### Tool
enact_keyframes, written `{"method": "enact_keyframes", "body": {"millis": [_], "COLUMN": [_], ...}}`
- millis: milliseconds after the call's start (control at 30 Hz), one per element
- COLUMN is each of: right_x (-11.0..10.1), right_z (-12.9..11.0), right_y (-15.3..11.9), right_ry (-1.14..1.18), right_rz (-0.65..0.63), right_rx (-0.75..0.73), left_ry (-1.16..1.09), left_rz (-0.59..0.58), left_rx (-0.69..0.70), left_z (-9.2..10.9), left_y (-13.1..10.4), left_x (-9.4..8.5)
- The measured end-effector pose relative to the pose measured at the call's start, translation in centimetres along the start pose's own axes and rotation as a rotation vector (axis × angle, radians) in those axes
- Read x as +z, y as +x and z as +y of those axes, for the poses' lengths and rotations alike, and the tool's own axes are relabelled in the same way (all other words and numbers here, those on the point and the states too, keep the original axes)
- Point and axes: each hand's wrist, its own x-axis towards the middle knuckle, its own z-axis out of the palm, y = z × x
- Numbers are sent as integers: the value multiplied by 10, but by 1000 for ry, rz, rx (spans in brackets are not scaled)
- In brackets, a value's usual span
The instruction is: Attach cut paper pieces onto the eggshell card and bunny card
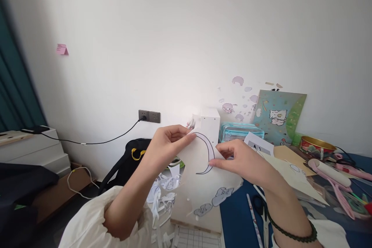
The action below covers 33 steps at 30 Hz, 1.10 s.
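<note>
A piece of white paper with a dark-outlined crescent moon [210, 152] in pale lilac is held up before me. My left hand [174, 139] pinches its upper left part between thumb and fingers. At the right side, my right hand [232, 155] grips the moon's outer edge in the same way. Below the hands is a white surface [186, 201] bearing grey cloud cut-outs [222, 196]. Black-handled scissors [265, 221] and a patterned pencil [254, 219] lie by my right forearm, and white paper scraps [164, 190] are heaped beneath my left.
To the right are loose papers [290, 170], a pink-handled tool [334, 182], a red and gold tin [316, 147] and a clear blue-edged pouch [240, 131]. A green picture board [280, 116] leans on the wall. At left, a black cord [110, 139] runs to the wall socket [149, 116].
</note>
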Motion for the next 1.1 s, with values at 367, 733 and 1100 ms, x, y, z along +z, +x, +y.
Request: {"method": "enact_keyframes", "body": {"millis": [367, 733, 1100], "right_x": [1, -2, -7], "right_z": [1, 0, -11], "right_y": [1, -3, -15], "right_ry": [20, -76, -132], "right_rz": [-8, -63, 663], "right_rx": [-1, -9, -71], "left_ry": [24, 129, 95], "left_rz": [-173, -213, 56], "left_rx": [-64, -85, 3], "left_z": [0, -6, -3], "left_y": [0, 2, 0], "left_x": [-3, 2, 6]}}
